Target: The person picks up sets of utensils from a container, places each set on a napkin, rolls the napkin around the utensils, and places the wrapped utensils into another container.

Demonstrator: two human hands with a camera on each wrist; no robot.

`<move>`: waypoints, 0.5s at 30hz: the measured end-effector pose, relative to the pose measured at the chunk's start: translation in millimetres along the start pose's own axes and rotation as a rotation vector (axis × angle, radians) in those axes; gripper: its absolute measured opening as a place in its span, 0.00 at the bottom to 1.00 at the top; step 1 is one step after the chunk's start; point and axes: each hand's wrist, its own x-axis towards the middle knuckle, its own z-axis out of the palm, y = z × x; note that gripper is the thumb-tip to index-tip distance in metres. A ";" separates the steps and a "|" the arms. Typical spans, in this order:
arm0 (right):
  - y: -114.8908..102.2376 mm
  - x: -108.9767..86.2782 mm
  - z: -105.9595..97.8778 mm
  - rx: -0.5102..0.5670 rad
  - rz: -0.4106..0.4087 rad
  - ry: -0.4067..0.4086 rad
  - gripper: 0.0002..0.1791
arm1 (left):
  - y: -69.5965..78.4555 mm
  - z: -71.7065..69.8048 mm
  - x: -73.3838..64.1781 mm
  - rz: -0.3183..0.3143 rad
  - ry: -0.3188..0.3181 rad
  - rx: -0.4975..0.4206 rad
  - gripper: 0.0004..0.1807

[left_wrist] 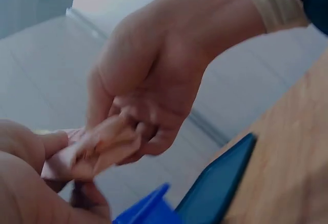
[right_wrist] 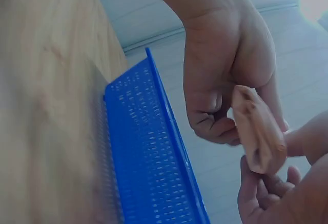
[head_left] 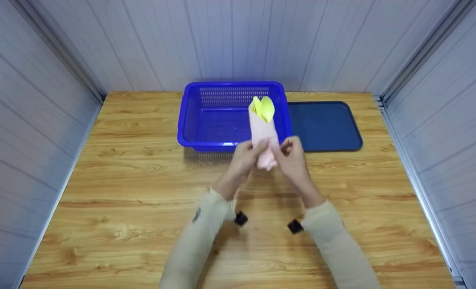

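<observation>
A pink napkin (head_left: 263,130) is wrapped in a long narrow bundle, with a yellow spoon (head_left: 267,108) and another yellow piece sticking out of its far end. My left hand (head_left: 245,158) pinches the lower part of the wrap from the left, thumb on top. On the other side, my right hand (head_left: 293,162) pinches the wrap's right edge between thumb and fingers. Both wrist views show the folded near end of the napkin (left_wrist: 97,152) between the two hands. The bundle is held up, over the near right side of the blue basket (head_left: 188,116).
Against the back wall stands the basket, with slotted sides. A dark blue tray (head_left: 322,126) lies right of it, touching or just under its rim. Wood-grain table (head_left: 133,192) spreads around them, and pale panel walls (head_left: 230,44) enclose three sides.
</observation>
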 end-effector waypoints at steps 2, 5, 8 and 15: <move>-6.8 29.5 3.1 -0.068 0.025 0.001 0.12 | 17.2 -4.2 29.1 -0.057 -0.038 -0.002 0.15; -11.8 74.0 8.8 -0.180 0.113 -0.048 0.12 | 36.6 -10.8 73.2 -0.116 -0.022 0.034 0.19; -7.7 111.8 17.2 -0.288 0.218 -0.105 0.10 | 45.2 -17.2 110.1 -0.156 0.017 0.122 0.25; 23.5 146.8 41.8 -0.589 0.325 -0.177 0.08 | 37.2 -35.6 149.4 -0.384 -0.075 0.496 0.03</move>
